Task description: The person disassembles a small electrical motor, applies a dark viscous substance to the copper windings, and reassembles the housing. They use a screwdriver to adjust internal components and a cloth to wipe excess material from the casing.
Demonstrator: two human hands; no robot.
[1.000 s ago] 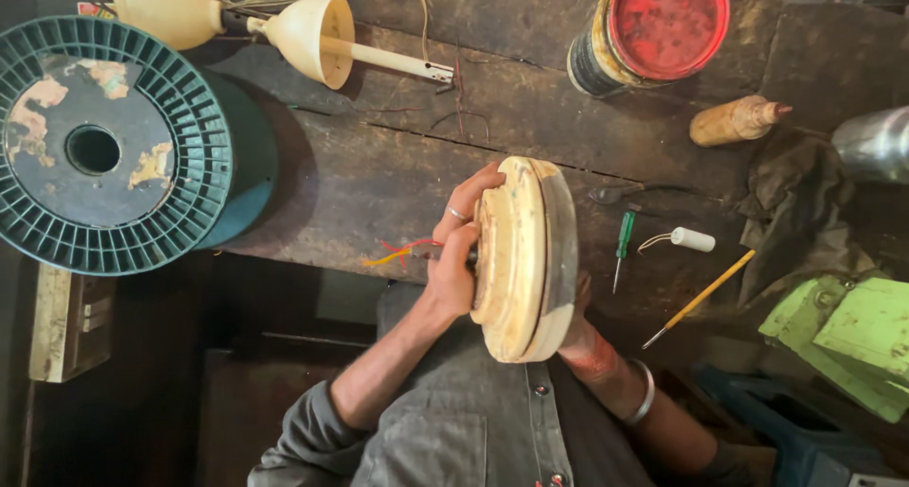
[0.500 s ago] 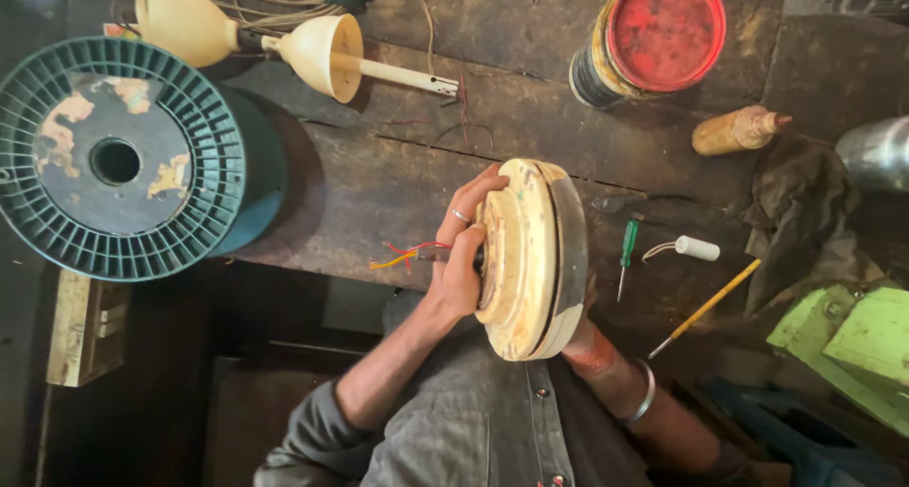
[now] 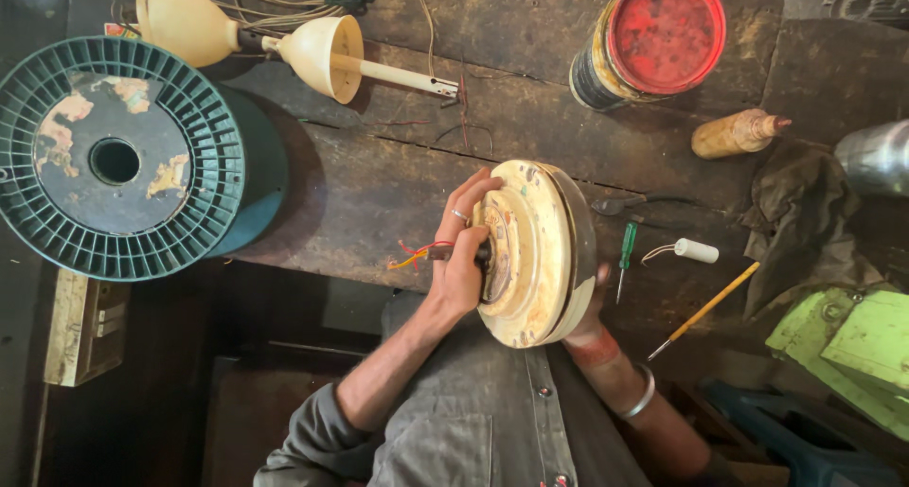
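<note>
1. Here, a cream round motor housing (image 3: 535, 255) stands on edge at the near rim of the dark wooden workbench (image 3: 360, 184).
2. The left hand (image 3: 461, 250) presses its face, fingers curled around the hub, red and yellow wires (image 3: 414, 255) trailing beside it.
3. The right hand (image 3: 592, 307) supports the housing from behind; its grip is mostly hidden.
4. A green screwdriver (image 3: 626, 257) lies just beside it.

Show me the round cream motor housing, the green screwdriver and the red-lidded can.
Round cream motor housing (image 3: 530, 250), head view, its face.
Green screwdriver (image 3: 627, 241), head view, handle.
Red-lidded can (image 3: 666, 33), head view, lid centre.
</note>
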